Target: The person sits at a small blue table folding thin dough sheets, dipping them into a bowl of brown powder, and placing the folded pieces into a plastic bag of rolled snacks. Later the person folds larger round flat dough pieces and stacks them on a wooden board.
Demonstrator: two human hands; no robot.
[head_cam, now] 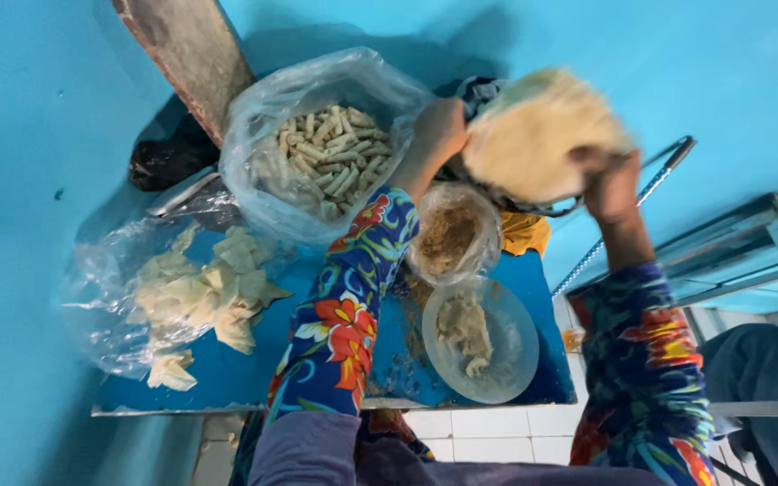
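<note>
I have both grips clamped on the thin round wrapper (533, 135), left hand (438, 130) and right hand (610, 184), up over the bowl of filling (452, 236), and I judge uneven pulling could tear it or drop it in.

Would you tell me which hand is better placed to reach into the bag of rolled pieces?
Left, probably. The left hand sits right beside the bag of rolled pieces, while the right hand is on the far side of the pale round sheet both hold.
</note>
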